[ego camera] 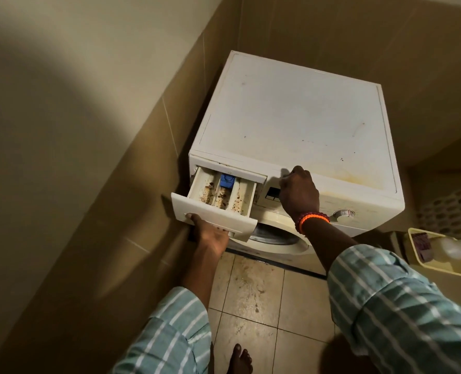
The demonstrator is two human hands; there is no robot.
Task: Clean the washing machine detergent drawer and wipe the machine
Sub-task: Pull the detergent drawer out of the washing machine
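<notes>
A white front-loading washing machine [291, 117] stands in a tiled corner, its top stained with yellowish marks. Its detergent drawer [218, 201] is pulled far out at the upper left of the front. The drawer's compartments are caked with brown residue, and a blue insert [227, 180] sits at their back. My left hand [210, 233] grips the drawer's front panel from underneath. My right hand [299, 190], with an orange and a dark bead bracelet at the wrist, rests curled on the machine's top front edge above the control panel and holds nothing loose.
A tiled wall runs close along the machine's left side. A cream plastic basket [439, 268] with a purple cloth and a white bottle sits on the floor at the right. The floor tiles [251, 292] below are stained, and my bare foot [240, 360] shows at the bottom.
</notes>
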